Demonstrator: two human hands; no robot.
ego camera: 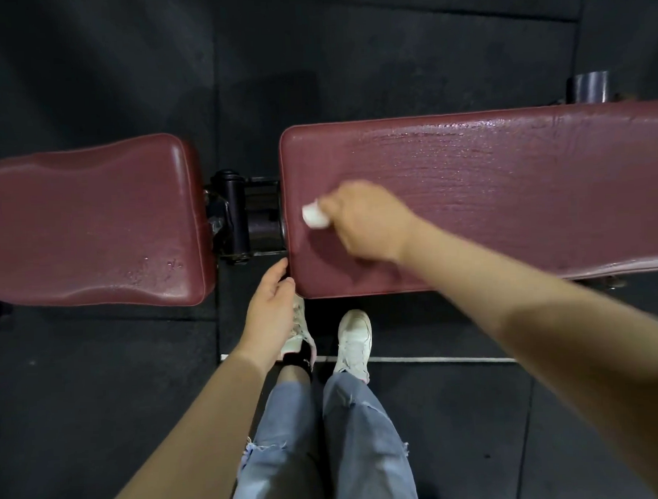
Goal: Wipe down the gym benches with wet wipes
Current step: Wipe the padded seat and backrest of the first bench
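Benches fill the middle band: a short maroon seat pad [88, 222] at left, then the hinge gap [245, 215], then the long pad [487, 189], glistening at upper right. The wadded wet wipe [314, 215] is small; it could slip into that gap. Left hand [271, 312], loosely curled and holding nothing, touches the surface's near corner. Right hand [367, 221], arm outstretched, pinches the wipe against the surface.

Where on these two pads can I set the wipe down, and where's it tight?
Bare: the long pad rightward of the right hand and wipe; the whole short pad. Tight: the gap between pads, filled by the hinge bracket, with the left hand at its near corner.
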